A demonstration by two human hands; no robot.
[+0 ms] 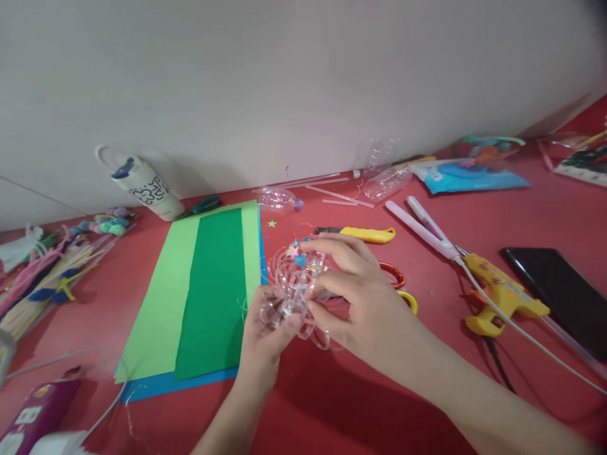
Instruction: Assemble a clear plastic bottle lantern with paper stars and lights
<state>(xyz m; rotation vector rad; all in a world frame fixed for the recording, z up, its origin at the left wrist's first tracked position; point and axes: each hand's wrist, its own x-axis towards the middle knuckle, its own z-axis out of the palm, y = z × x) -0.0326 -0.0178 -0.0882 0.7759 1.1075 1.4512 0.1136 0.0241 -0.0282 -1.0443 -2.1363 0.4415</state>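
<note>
Above the red table, my left hand (268,332) is closed around the lower part of a clear plastic bundle (289,278) made of curled transparent strips. Small blue, pink and green stars sit among the loops at its top. My right hand (351,278) comes in from the right, with its thumb and fingers pinched on the bundle's right side. The fingertips hide part of what they grip. Behind my right hand, a yellow box cutter (367,235) and the red and yellow handle loops of scissors (392,275) show partly.
Green and blue sheets (213,297) lie to the left. A small plastic bottle (277,200), clear straws (339,189) and a white tumbler (149,189) stand or lie near the wall. On the right are a pink hair straightener (422,230), a yellow glue gun (502,294) and a black phone (554,291).
</note>
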